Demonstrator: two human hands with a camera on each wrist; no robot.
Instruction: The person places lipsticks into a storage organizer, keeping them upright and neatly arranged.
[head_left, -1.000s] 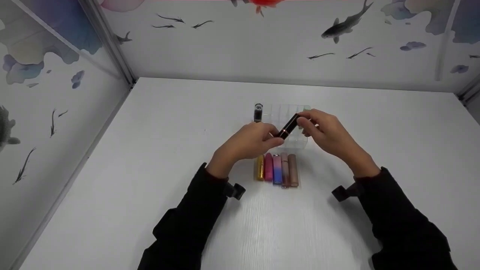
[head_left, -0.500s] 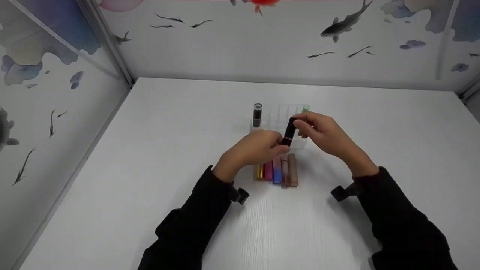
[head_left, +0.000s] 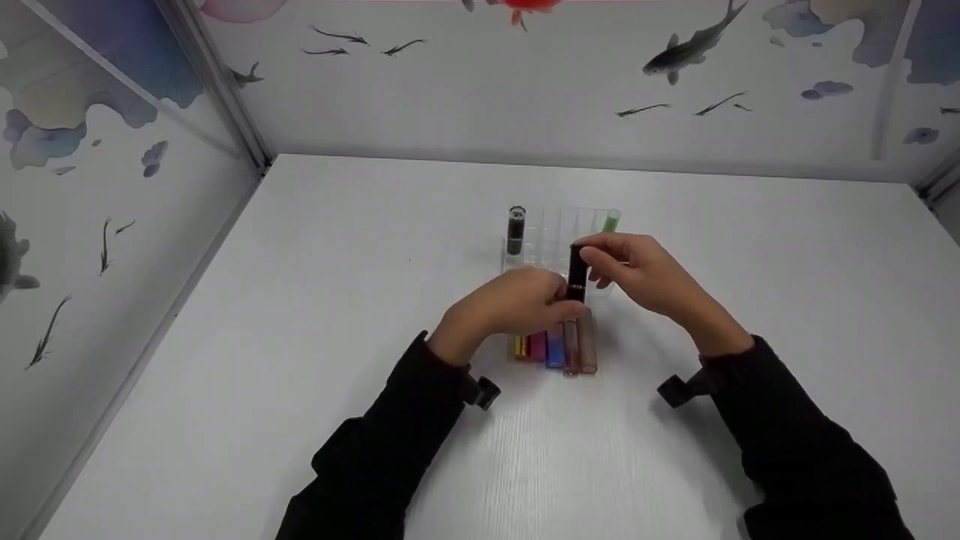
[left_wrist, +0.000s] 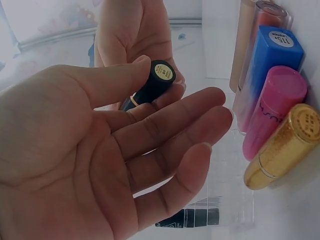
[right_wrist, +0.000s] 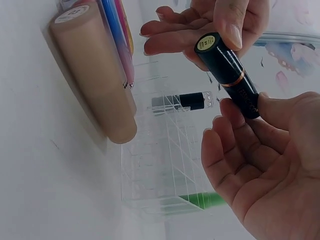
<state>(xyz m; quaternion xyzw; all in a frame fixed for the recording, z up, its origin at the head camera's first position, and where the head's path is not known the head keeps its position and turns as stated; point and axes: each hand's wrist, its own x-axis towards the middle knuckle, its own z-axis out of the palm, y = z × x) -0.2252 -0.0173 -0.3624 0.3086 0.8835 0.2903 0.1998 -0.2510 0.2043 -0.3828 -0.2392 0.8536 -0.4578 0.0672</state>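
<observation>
A black lipstick (head_left: pixel 577 267) with a thin gold band is held between both hands, nearly upright in the head view. My left hand (head_left: pixel 517 301) pinches its lower, labelled end between thumb and index finger, the other fingers loosely extended. At the opposite end, my right hand (head_left: pixel 637 266) pinches the lipstick with thumb and fingertips. Its round yellow label (left_wrist: pixel 163 72) shows in the left wrist view. Just beyond the hands stands a clear divided organizer (head_left: pixel 551 225). A dark tube (head_left: pixel 516 231) is at its left end and a green tube (head_left: pixel 611 220) at its right.
Several lip tubes lie in a row in front of the organizer: a gold tube (left_wrist: pixel 285 145), a pink tube (left_wrist: pixel 275 110), a blue-capped tube (left_wrist: pixel 277 50), a reddish-brown tube (head_left: pixel 572 349) and a beige tube (right_wrist: pixel 92 70). Printed panels (head_left: pixel 450 90) border the white table (head_left: pixel 337 262).
The lipstick has turned from a slant to nearly upright and come slightly nearer. Both hands have shifted with it, the left one moving right and now covering more of the row of tubes.
</observation>
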